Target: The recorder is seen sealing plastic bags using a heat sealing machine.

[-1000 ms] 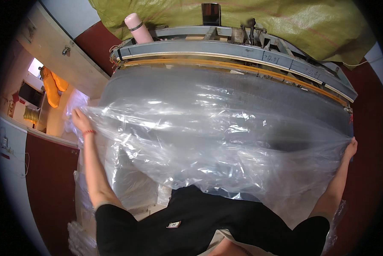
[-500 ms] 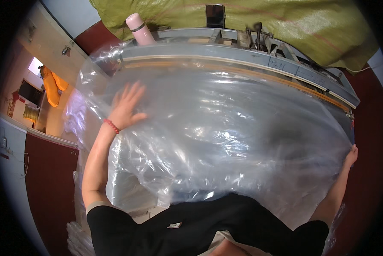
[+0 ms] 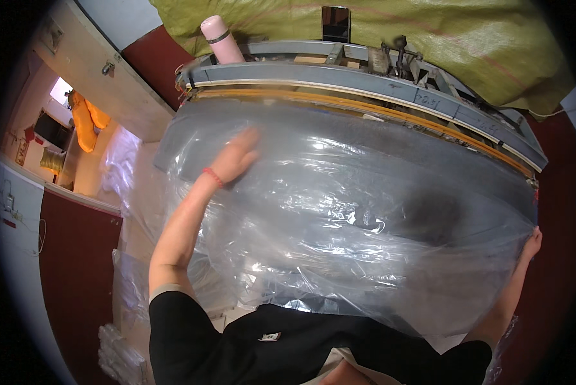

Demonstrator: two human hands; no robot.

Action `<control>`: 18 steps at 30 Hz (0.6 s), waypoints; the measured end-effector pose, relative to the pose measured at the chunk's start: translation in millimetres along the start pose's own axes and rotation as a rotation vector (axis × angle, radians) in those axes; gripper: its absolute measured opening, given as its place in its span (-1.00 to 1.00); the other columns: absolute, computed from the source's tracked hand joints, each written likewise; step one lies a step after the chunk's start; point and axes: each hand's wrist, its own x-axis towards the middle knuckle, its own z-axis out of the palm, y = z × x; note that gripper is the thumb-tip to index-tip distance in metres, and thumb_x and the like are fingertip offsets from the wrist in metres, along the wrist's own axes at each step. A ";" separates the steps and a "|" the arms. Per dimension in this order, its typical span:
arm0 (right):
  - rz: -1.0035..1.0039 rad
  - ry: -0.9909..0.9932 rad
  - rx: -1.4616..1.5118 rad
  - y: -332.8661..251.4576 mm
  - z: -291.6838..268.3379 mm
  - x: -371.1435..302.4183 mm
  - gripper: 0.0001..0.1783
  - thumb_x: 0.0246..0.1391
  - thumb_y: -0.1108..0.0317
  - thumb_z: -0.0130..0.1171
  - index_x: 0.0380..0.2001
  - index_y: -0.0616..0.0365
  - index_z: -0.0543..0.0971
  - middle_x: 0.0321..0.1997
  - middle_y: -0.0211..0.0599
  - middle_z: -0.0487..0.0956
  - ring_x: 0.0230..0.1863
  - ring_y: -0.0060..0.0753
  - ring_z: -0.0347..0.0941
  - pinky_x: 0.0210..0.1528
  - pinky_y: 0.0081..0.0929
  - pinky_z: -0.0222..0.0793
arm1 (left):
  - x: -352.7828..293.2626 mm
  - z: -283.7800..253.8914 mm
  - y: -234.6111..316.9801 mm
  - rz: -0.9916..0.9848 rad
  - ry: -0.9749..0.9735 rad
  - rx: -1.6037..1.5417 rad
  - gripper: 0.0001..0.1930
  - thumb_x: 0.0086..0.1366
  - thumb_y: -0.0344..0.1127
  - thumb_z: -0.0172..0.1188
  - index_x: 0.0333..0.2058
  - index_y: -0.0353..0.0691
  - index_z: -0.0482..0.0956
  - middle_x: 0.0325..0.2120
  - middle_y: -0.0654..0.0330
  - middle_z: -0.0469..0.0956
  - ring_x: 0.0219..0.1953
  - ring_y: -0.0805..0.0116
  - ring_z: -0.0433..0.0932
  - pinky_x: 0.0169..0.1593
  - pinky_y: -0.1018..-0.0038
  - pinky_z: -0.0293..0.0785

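Observation:
A wide sheet of clear plastic film (image 3: pixel 313 192) spreads over a dark grey work surface (image 3: pixel 403 138), wrinkled and shiny toward my body. My left hand (image 3: pixel 238 156), with a red bead bracelet (image 3: pixel 213 176) at its wrist, lies over the film left of centre. Its fingers are stretched out and a little blurred, holding nothing. Out at the right edge, my right hand (image 3: pixel 533 244) is closed on the film's corner, which pulls into taut creases there.
A long grey metal machine bar (image 3: pixel 365 80) with a yellow-orange strip (image 3: pixel 339 97) runs along the far side. Behind it stand a pink thermos (image 3: pixel 222 42) and a phone (image 3: pixel 335 24) on green woven sheeting (image 3: pixel 442 38). A door (image 3: pixel 102 64) is at left; bundled film (image 3: pixel 118 356) lies lower left.
My left hand has swept to the right across the film. The film's far edge has come back from the bar, baring more of the dark surface. My right hand keeps its hold.

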 end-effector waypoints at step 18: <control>0.192 0.083 0.189 -37.2 -73.5 -5.0 -0.67 -0.01 0.14 0.04 -0.30 0.18 0.53 -0.30 -0.39 0.50 -0.27 -0.57 0.36 -0.19 -0.61 0.25 | 61.9 6.1 -8.1 -0.274 0.294 0.430 -0.86 0.03 -0.37 -0.03 -0.51 -0.27 0.49 -0.45 -0.03 0.45 -0.30 0.04 0.40 -0.23 0.28 0.32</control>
